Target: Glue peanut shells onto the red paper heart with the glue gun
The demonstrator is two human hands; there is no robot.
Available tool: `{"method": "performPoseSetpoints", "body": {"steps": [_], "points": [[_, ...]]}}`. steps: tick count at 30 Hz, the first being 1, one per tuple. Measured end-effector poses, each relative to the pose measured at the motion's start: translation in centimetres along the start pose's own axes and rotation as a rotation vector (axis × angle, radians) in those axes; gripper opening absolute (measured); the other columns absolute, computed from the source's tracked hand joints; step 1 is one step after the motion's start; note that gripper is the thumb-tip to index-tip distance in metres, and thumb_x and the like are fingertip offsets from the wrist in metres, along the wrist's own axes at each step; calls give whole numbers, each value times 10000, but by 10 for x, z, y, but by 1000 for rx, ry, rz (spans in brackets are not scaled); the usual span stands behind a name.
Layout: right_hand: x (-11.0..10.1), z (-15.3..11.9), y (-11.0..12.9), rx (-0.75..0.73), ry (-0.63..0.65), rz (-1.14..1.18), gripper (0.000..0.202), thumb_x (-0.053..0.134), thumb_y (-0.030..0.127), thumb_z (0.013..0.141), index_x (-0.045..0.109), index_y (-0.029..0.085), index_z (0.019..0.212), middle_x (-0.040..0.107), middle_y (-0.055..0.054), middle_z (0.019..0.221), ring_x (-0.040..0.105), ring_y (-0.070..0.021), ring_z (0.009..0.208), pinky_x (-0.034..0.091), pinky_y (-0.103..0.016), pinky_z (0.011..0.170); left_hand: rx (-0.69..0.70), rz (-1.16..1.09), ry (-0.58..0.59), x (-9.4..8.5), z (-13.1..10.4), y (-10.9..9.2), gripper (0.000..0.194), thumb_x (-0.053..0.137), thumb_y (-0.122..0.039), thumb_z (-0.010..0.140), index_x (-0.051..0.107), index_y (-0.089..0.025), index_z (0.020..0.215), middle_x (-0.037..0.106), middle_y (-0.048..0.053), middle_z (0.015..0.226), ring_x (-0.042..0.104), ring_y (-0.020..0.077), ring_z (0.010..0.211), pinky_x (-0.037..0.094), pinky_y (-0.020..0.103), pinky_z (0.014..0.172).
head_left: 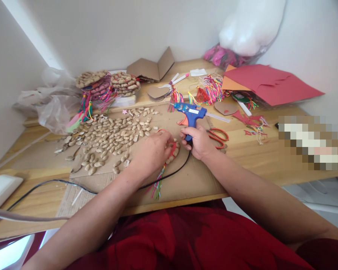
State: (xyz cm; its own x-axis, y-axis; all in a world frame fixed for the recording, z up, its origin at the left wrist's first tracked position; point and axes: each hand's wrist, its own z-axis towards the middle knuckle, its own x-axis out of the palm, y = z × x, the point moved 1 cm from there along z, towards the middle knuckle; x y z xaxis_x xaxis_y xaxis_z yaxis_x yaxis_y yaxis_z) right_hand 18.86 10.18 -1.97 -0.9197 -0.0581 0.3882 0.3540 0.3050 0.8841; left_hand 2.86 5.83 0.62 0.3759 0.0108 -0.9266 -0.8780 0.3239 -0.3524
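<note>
In my right hand is a blue glue gun with an orange trigger, its nozzle pointing left and a clear glue stick out of its back. My left hand is closed over the left side of a red ornament edged with peanuts. Its fingertips are bent down at the piece, and what they pinch is hidden. A multicoloured tassel hangs from the ornament toward me. Loose peanuts lie spread to the left of my left hand.
A cardboard sheet covers the table's middle, crossed by a black cord. Orange-handled scissors lie beside my right hand. Behind are stacked peanut ornaments, cardboard hearts, tassels and red paper. Plastic bags stand left.
</note>
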Motion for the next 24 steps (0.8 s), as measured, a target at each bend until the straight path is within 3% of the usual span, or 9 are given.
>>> {"method": "performPoseSetpoints", "body": {"steps": [5, 9, 13, 24], "points": [[0, 0, 0, -10, 12, 9, 273, 680, 238, 620, 481, 223, 805, 554, 60, 538, 473, -90, 394, 209, -183, 318, -59, -115, -82, -8, -9, 20, 178, 581, -123, 884, 741, -186, 930, 768, 31, 865, 676, 182, 749, 492, 284, 704], [1, 0, 1, -18, 18, 7, 259, 675, 229, 619, 478, 222, 788, 552, 55, 533, 468, -90, 398, 209, -185, 320, 9, -134, -134, -7, -13, 30, 237, 585, -81, 857, 779, -200, 922, 791, 31, 899, 700, 202, 837, 510, 308, 792], [1, 0, 2, -9, 13, 13, 280, 682, 228, 614, 475, 228, 803, 547, 61, 532, 463, -91, 399, 208, -184, 323, 113, -143, -122, -3, -13, 31, 265, 589, -74, 884, 792, -221, 971, 799, 32, 911, 695, 202, 865, 507, 323, 821], [0, 0, 1, -7, 18, 1, 256, 683, 240, 617, 474, 223, 764, 547, 55, 547, 464, -87, 406, 201, -189, 332, 174, -38, -107, 5, -11, 28, 233, 696, -119, 867, 793, -245, 1037, 767, 49, 957, 644, 231, 890, 484, 363, 834]]}}
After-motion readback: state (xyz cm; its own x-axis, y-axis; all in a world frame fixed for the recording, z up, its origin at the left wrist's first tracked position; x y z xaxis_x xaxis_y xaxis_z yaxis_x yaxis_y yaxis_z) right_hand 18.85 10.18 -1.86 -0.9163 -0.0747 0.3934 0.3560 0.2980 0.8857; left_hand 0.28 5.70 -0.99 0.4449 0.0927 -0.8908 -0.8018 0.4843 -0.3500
